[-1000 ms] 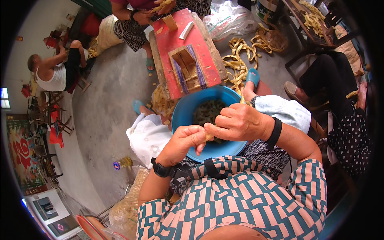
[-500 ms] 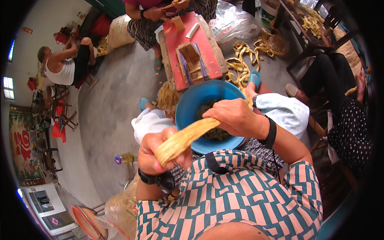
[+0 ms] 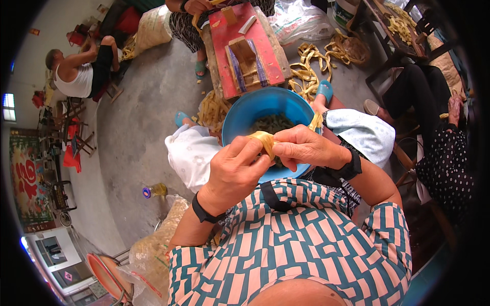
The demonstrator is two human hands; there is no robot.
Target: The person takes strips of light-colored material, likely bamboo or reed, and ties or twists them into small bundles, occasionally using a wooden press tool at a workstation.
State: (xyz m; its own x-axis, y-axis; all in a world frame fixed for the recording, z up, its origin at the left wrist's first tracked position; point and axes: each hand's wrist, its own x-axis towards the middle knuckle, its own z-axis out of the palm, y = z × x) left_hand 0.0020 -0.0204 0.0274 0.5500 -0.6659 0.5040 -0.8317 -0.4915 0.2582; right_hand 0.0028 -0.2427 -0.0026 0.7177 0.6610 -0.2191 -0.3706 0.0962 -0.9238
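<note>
A flat yellow braided-looking strip (image 3: 264,140) is pinched between my two hands, folded over at my fingertips. My left hand (image 3: 229,171) is closed on its left part. My right hand (image 3: 309,147) grips it beside the fold, and a yellow tail shows beyond that hand over the tub's right rim. Below them, between my knees, stands a blue tub (image 3: 240,109) with dark greenish pieces (image 3: 274,122) inside; my hands hide part of its near side. Past the tub, a red board (image 3: 220,46) carries a wooden block fixture (image 3: 245,56) with purple bands along its sides.
Yellow strips (image 3: 306,66) lie on the floor right of the board, with another heap (image 3: 213,111) left of the tub. A jar (image 3: 154,190) lies on the floor at left, near a plastic sack (image 3: 158,239). Other people sit across, at left and at right.
My left hand has moved up and right, close to my right hand. The strip, stretched out between them before, is now folded at my fingertips. The view has shifted slightly.
</note>
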